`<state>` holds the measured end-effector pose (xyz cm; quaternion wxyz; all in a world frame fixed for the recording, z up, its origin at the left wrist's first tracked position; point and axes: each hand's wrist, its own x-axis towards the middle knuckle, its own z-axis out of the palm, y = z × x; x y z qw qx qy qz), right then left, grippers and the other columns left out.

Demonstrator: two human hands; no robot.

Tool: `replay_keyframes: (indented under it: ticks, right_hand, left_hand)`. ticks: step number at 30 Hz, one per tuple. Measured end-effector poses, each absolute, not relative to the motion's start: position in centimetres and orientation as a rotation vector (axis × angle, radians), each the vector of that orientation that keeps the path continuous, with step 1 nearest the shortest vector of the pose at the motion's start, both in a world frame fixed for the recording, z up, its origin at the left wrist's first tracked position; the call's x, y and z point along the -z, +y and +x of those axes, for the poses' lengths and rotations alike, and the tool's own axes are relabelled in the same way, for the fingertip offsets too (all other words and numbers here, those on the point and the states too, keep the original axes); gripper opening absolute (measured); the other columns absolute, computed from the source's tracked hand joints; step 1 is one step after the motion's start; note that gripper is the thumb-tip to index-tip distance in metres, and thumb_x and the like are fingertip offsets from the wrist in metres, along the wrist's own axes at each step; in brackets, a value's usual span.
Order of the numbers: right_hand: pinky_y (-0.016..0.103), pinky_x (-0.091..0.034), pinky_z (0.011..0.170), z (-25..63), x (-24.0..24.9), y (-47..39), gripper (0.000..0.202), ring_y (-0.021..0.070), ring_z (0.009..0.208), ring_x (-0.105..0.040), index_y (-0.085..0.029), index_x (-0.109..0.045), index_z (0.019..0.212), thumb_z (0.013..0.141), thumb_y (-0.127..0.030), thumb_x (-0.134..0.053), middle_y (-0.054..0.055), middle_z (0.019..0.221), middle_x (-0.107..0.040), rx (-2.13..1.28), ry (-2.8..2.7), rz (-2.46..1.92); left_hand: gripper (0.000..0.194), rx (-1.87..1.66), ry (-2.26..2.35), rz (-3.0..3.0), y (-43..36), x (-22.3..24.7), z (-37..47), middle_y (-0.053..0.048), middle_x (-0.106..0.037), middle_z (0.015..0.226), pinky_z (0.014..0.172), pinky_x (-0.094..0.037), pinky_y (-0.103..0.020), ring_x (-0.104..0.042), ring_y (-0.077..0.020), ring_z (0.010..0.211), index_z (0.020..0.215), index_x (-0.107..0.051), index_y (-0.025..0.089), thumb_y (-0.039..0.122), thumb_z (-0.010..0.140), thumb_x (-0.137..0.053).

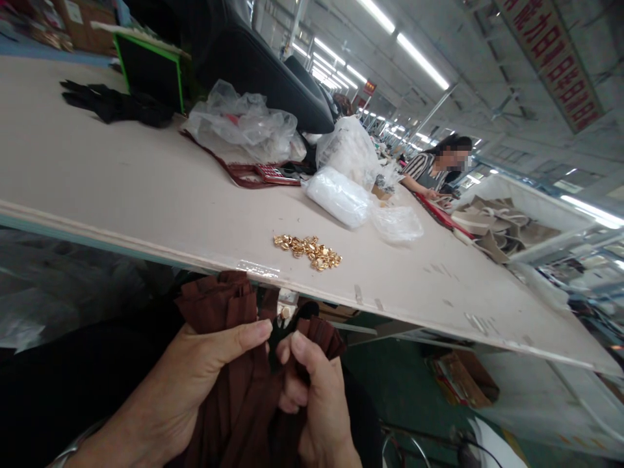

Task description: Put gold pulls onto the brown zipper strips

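Poking above 2 grips point(207, 357) point(322, 393): brown fabric point(219, 302)

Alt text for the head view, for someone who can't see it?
The left hand and right hand hold bunched brown material before a table. Small golden pieces lie on it, clear plastic bags behind them; farther back is a person in a striped top.

The hands point(207, 364) are bare, the left wristband point(78, 445) silvery, the clothing point(92, 370) black.
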<state>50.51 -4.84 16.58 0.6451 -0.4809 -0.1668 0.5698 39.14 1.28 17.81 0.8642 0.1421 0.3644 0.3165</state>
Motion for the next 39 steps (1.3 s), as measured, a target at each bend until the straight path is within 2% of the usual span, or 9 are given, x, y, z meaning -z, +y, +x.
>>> replay_keyframes:
  ticks: [3,5,9,15,24,27,34,39]
  right_hand:
    - [0.013,-0.019,0.033,50.6,-17.2,-4.4,0.032,-0.0019,0.035,-0.021,-0.015,-0.057,0.061,0.066,-0.036,-0.08,-0.006,0.054,-0.053,-1.319,-0.227,-1.09]
    - [0.012,-0.019,0.033,50.6,-17.4,-4.2,0.029,-0.0024,0.034,-0.023,-0.015,-0.056,0.064,0.065,-0.033,-0.079,-0.006,0.056,-0.056,-1.318,-0.184,-1.092]
    - [0.012,-0.019,0.031,50.5,-17.4,-3.9,0.028,-0.0018,0.033,-0.024,-0.016,-0.055,0.064,0.061,-0.031,-0.078,-0.007,0.052,-0.053,-1.318,-0.181,-1.102]
    - [0.012,-0.02,0.031,50.5,-17.2,-3.7,0.025,-0.0018,0.033,-0.025,-0.015,-0.056,0.063,0.064,-0.029,-0.076,-0.008,0.052,-0.05,-1.336,-0.22,-1.077]
    - [0.012,-0.021,0.03,50.7,-17.0,-3.2,0.025,-0.0015,0.032,-0.024,-0.014,-0.057,0.06,0.065,-0.029,-0.076,-0.008,0.049,-0.048,-1.345,-0.253,-1.062]
    - [0.012,-0.022,0.029,50.7,-16.9,-3.1,0.024,-0.001,0.031,-0.025,-0.014,-0.057,0.058,0.065,-0.029,-0.075,-0.007,0.048,-0.048,-1.344,-0.268,-1.046]
    - [0.012,-0.024,0.029,50.4,-16.6,-3.0,0.028,-0.0012,0.032,-0.026,-0.014,-0.059,0.06,0.067,-0.031,-0.08,-0.007,0.05,-0.05,-1.287,-0.299,-1.039]
    - [0.013,-0.023,0.03,50.5,-16.1,-3.0,0.035,-0.0005,0.032,-0.026,-0.014,-0.06,0.063,0.072,-0.041,-0.081,-0.008,0.048,-0.047,-1.206,-0.406,-1.047]
  left_hand:
    - [0.021,-0.636,0.689,0.291,1.4,-18.3,39.3,-0.008,-0.078,0.069,0.052,-0.061,-0.044,-0.072,-0.0292,0.051,0.075,-0.076,0.015,0.02,0.058,-0.087]
    - [0.027,-0.607,0.669,0.263,1.5,-18.6,39.5,-0.009,-0.078,0.07,0.051,-0.06,-0.046,-0.071,-0.0303,0.051,0.079,-0.077,0.015,0.02,0.056,-0.088]
    - [0.024,-0.583,0.691,0.288,1.7,-18.6,39.8,-0.009,-0.077,0.066,0.053,-0.06,-0.044,-0.072,-0.0301,0.052,0.081,-0.077,0.015,0.021,0.059,-0.086]
    - [0.012,-0.699,0.787,0.488,2.0,-17.7,39.8,-0.007,-0.077,0.071,0.064,-0.062,-0.035,-0.072,-0.0225,0.062,0.073,-0.076,0.015,0.019,0.063,-0.082]
    - [0.02,-0.663,0.789,0.452,2.1,-17.7,40.4,-0.008,-0.073,0.059,0.052,-0.061,-0.043,-0.069,-0.0259,0.049,0.063,-0.072,0.013,0.024,0.054,-0.086]
    - [0.021,-0.621,0.774,0.401,2.1,-18.0,40.5,-0.007,-0.071,0.054,0.048,-0.06,-0.041,-0.069,-0.0264,0.045,0.06,-0.071,0.013,0.022,0.05,-0.088]
    - [0.018,-0.734,0.791,0.516,2.2,-17.7,40.6,-0.002,-0.072,0.055,0.045,-0.06,-0.039,-0.067,-0.0245,0.044,0.068,-0.071,0.015,0.022,0.059,-0.085]
    - [0.021,-0.831,0.916,0.693,2.7,-17.1,40.4,-0.001,-0.077,0.07,0.063,-0.061,-0.033,-0.072,-0.0213,0.061,0.074,-0.072,0.018,0.025,0.061,-0.086]
